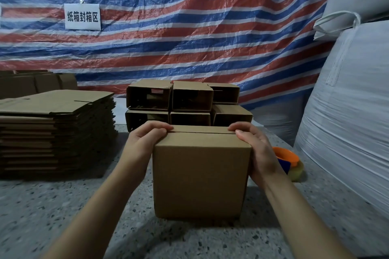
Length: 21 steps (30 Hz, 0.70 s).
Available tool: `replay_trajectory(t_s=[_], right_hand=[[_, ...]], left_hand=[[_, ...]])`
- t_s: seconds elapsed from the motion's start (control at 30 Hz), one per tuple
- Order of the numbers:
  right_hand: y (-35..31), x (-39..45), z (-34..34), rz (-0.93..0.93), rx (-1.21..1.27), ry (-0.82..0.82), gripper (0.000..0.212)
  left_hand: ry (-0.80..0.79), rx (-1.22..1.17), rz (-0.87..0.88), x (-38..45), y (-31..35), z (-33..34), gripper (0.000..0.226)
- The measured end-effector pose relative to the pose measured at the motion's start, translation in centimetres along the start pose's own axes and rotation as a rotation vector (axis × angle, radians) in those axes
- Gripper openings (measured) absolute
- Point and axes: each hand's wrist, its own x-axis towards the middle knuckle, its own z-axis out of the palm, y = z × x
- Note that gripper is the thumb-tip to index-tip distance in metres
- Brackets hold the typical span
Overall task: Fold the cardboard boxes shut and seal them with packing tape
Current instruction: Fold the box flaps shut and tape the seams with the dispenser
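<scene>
Box (201,176) upright at table (52,206) centre, top flaps folded shut, seam running left-right. My left hand (145,143) and right hand (257,151) grip its top corners, fingers curled over the flaps.

Dim, soft overhead light; wide-angle bowing at edges, slight overall blur.

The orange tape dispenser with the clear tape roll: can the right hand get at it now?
Probably yes. The orange tape dispenser with its clear tape roll lies on the speckled stone table just beyond the right hand, nothing between them. That hand must first let go of the brown cardboard box.
</scene>
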Motion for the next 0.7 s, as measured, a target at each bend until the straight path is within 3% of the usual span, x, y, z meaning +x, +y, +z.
replay_trajectory(t_s=[0.17,0.27,0.33,0.43,0.53,0.7], right_hand=[[-0.1,0.0,0.2,-0.032,-0.012,-0.007,0.021],[-0.2,0.1,0.2,-0.025,-0.010,-0.008,0.020],[-0.3,0.1,0.2,-0.013,-0.011,-0.013,0.019],[-0.2,0.1,0.0,-0.018,-0.016,-0.003,0.017],[-0.3,0.0,0.3,-0.031,-0.017,0.000,0.017],[-0.2,1.2,-1.2,-0.007,-0.087,0.016,0.027]], left_hand=[[-0.130,0.362,0.009,0.4,2.5,-0.4,0.027],[-0.211,0.784,0.195,0.6,4.3,0.6,0.017],[-0.367,0.933,0.237,0.4,5.2,1.9,0.024],[-0.556,1.080,0.232,0.3,5.2,3.6,0.045],[-0.580,1.244,0.271,0.4,4.7,3.9,0.049],[-0.607,1.238,0.241,0.7,4.6,3.7,0.049]])
